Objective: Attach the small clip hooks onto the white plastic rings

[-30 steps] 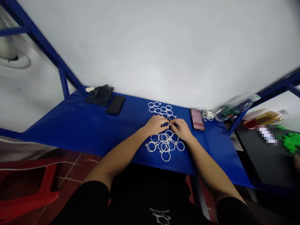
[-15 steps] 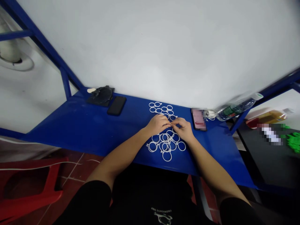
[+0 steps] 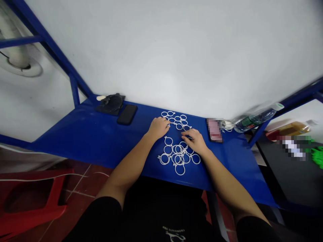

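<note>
Two groups of thin white plastic rings with small tabs lie on a blue table (image 3: 101,134). My left hand (image 3: 159,127) is at the left side of the far group (image 3: 177,118), partly covering one ring. Its thumb and forefinger are bent and a little apart, with nothing visible between them. My right hand (image 3: 195,139) hovers between the two groups, thumb and forefinger parted and holding nothing. Below it, the nearer rings (image 3: 180,169) overlap in a loose pile, partly hidden by that hand. A single ring (image 3: 168,141) sits at the pile's upper left.
A black phone (image 3: 127,114) and crumpled dark plastic (image 3: 112,103) lie to the left. On the right are a lit phone (image 3: 214,130), a white cable (image 3: 227,125) and a leaning plastic bottle (image 3: 254,119). A white wall (image 3: 164,60) rises behind the table.
My hands were together at the near edge of the far group and have parted. The left has moved left and slightly away from me; the right has shifted slightly down.
</note>
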{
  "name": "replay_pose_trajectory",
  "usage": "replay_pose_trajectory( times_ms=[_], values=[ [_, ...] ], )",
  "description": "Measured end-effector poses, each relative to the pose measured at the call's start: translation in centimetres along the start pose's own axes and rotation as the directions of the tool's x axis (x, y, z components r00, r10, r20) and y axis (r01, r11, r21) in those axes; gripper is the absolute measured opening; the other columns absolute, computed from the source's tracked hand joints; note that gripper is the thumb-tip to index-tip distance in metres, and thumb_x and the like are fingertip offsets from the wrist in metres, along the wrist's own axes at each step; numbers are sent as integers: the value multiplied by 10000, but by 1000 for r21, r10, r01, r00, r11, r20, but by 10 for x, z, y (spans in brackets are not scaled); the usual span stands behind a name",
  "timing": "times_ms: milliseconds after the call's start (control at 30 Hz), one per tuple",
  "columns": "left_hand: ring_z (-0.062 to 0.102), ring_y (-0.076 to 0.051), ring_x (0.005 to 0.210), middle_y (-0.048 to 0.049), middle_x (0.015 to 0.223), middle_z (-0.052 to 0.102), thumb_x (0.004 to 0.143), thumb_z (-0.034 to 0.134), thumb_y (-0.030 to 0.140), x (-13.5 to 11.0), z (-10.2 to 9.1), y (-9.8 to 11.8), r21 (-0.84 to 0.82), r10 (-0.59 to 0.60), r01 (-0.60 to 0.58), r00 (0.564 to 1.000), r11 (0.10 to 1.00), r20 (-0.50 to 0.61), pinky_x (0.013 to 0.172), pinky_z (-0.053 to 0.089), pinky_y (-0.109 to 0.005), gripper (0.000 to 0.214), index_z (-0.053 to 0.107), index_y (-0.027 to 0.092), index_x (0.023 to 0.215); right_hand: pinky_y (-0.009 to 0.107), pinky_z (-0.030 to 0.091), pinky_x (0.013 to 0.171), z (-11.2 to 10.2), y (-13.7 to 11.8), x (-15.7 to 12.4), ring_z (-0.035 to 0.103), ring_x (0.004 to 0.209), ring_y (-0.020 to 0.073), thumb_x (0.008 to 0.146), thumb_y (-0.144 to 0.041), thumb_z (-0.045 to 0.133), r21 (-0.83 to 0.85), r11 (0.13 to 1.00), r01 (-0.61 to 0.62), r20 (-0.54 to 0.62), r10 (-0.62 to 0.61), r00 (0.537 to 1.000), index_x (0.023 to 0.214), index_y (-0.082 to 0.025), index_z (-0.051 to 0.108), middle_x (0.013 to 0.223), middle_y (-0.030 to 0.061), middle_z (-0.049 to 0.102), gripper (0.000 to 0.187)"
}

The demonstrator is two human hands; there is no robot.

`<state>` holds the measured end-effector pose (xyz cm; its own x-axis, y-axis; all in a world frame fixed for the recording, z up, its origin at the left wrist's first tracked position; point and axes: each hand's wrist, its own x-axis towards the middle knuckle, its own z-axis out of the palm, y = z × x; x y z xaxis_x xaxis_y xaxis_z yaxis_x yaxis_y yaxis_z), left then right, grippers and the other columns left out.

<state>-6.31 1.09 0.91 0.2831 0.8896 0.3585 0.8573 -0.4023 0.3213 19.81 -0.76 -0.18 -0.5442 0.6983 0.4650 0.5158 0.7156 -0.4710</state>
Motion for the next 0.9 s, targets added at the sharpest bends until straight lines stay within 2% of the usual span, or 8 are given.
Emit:
replay_pose_trajectory(
  times_ms=[100, 233, 333, 433, 533, 767, 833, 900],
  values=[
    [682, -259, 936, -85, 983, 767, 954, 676, 288, -1, 0, 2, -27, -53, 55, 998, 998, 39, 846, 498, -377, 174, 789, 213, 1062, 457, 514, 925, 1, 0, 0, 719, 936, 250, 998, -311, 656, -6, 1000, 27, 66, -27, 997, 1084, -255, 739, 1027, 66, 796, 132],
    [680, -197, 738, -31, 809, 755, 903, 740, 463, -6, -7, 2, -151, -29, 60, 979, 987, 200, 694, 480, -306, 236, 777, 231, 883, 464, 523, 927, 3, 2, 0, 721, 964, 259, 989, -298, 661, -6, 1000, -3, 109, 3, 994, 1116, -241, 734, 1060, 73, 796, 158],
    [654, -198, 629, -13, 676, 712, 803, 807, 559, -10, -12, 0, -95, -72, 111, 938, 989, 340, 620, 452, -298, 344, 725, 228, 762, 455, 537, 924, 4, 5, 0, 727, 983, 260, 971, -278, 673, 8, 999, -42, 117, 41, 992, 1157, -247, 730, 1080, 71, 796, 197],
    [679, -206, 675, -16, 700, 727, 817, 796, 486, -12, -12, 2, -13, -124, 138, 924, 990, 363, 621, 448, -285, 272, 716, 230, 767, 454, 543, 920, 4, 4, 0, 728, 970, 258, 967, -273, 675, 13, 999, -46, 121, 44, 992, 1173, -243, 727, 1071, 70, 795, 215],
    [703, -212, 742, -27, 785, 766, 872, 737, 372, -11, -7, 7, -12, -129, 141, 935, 990, 331, 647, 464, -290, 184, 726, 232, 752, 460, 545, 919, 4, 1, 0, 727, 962, 259, 966, -274, 675, 10, 999, -36, 121, 34, 992, 1164, -244, 731, 1071, 73, 796, 207],
    [724, -201, 765, -13, 842, 797, 891, 737, 302, -9, 5, 16, -204, -137, 158, 984, 966, 115, 693, 531, -300, 71, 786, 254, 873, 450, 543, 920, 4, 0, 0, 727, 973, 256, 985, -300, 657, 24, 999, -30, 96, 27, 995, 1192, -256, 725, 1063, 69, 794, 222],
    [739, -186, 804, -7, 911, 812, 904, 728, 265, -9, 8, 23, -312, -103, 118, 993, 943, 64, 732, 554, -294, 75, 790, 253, 946, 442, 537, 911, 4, -2, 0, 725, 948, 253, 1002, -329, 640, 25, 999, -32, 76, 30, 997, 1219, -253, 714, 1021, 68, 791, 241],
    [753, -178, 855, -10, 966, 817, 922, 724, 252, -11, 12, 31, -396, -29, 22, 999, 918, -13, 796, 573, -298, 107, 784, 244, 1010, 431, 532, 887, 3, -5, 0, 715, 897, 244, 1021, -353, 618, 23, 999, -39, 40, 38, 998, 1221, -250, 711, 969, 64, 783, 243]
  ],
)
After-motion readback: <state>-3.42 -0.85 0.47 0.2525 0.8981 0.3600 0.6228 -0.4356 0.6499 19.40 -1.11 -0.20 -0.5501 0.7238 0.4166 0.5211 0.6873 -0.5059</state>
